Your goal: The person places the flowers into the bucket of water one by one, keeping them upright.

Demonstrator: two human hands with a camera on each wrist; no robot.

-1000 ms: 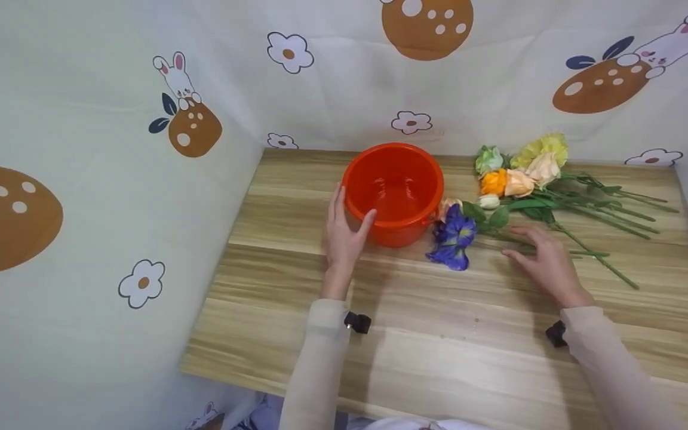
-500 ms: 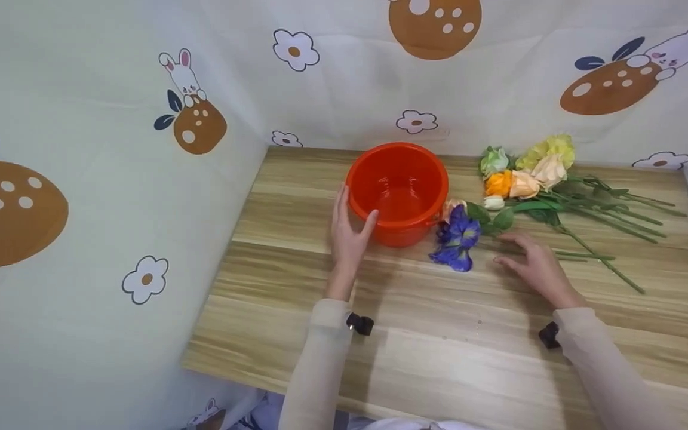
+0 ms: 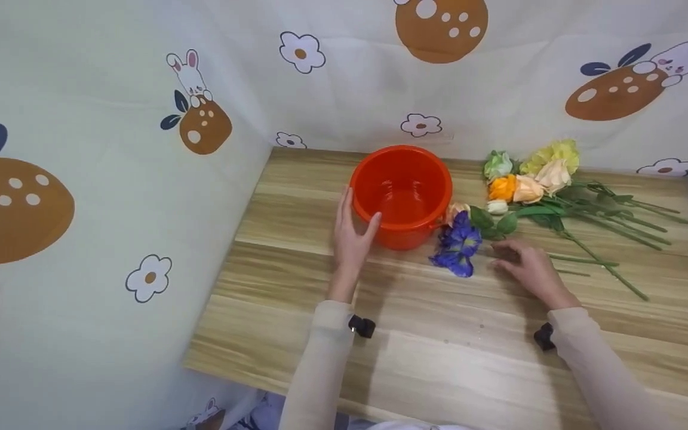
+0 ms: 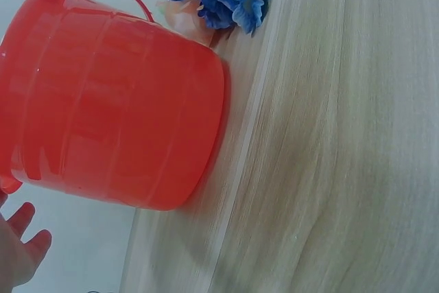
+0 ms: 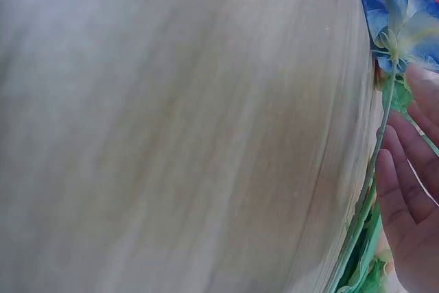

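Left fingers [image 3: 342, 212] beside red bucket [image 3: 402, 206]; right fingers [image 3: 507, 245] near purple flower [image 3: 460, 243].

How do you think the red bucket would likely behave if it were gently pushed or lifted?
The red bucket is probably light for its size, as it looks like plastic and nothing shows inside it. Its smooth, glossy surface may be slippery. Standing upright on the table, it would likely slide before tipping under a low push.

Booth-like, with printed cloth walls [image 3: 356, 89]
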